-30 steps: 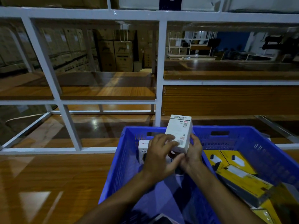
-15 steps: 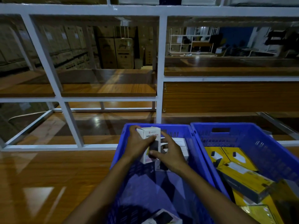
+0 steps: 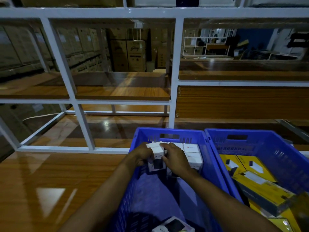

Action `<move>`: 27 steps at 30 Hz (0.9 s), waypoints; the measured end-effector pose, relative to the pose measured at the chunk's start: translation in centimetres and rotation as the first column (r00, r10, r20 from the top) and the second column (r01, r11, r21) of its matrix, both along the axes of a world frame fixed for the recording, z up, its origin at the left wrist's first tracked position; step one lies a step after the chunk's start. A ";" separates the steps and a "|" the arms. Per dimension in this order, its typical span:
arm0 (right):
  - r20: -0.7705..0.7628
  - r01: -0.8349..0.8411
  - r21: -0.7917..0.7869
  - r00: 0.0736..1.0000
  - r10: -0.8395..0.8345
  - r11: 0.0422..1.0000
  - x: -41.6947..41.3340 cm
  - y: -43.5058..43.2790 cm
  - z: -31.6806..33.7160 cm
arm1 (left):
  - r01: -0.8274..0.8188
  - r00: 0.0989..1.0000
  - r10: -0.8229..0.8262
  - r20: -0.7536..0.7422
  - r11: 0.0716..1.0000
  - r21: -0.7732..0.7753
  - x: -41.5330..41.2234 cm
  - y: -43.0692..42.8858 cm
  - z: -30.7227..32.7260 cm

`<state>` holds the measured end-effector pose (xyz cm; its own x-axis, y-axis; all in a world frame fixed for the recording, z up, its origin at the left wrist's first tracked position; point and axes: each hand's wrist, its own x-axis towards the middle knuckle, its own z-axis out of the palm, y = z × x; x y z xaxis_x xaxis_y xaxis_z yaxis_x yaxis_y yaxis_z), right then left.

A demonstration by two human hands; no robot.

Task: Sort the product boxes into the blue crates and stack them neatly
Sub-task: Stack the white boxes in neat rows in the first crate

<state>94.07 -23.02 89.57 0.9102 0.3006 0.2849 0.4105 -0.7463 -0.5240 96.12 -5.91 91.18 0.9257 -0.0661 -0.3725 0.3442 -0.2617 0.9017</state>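
Two blue crates stand side by side on the wooden table. In the left crate [image 3: 168, 132], white product boxes [image 3: 192, 154] are stacked against the far wall. My left hand [image 3: 142, 155] and my right hand [image 3: 175, 159] both grip one white box [image 3: 156, 151] with a black picture on it, held low at the far left of that stack. Another white box [image 3: 173, 226] lies loose near the crate's near end. The right crate [image 3: 250, 133] holds several yellow boxes [image 3: 254, 178], some lying askew.
A white metal shelf frame [image 3: 173, 81] with wooden shelves stands right behind the crates. The glossy wooden table [image 3: 58, 181] stretches to the left. Brown cartons [image 3: 128, 54] are stacked far behind the rack.
The white box was held up above the crate a second ago. Both hands have since lowered it into the far left part of the left crate, beside the stacked boxes.
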 end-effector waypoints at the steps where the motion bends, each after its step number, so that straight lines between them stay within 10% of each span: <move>1: 0.021 0.003 -0.043 1.000 -0.002 0.999 0.0 0.0 -0.4 | 0.012 1.000 -0.013 0.006 0.999 0.052 -0.5 -0.5 0.6; 12: 0.049 0.078 -0.350 0.997 -0.065 0.933 0.6 -0.7 -1.9 | 0.148 0.989 -0.111 -0.098 0.775 0.615 0.8 -2.5 -1.0; 27: -0.012 0.007 -0.300 1.000 -0.011 0.954 0.0 -1.9 -1.0 | 0.095 0.991 -0.131 0.011 0.772 0.629 2.5 -2.3 -2.3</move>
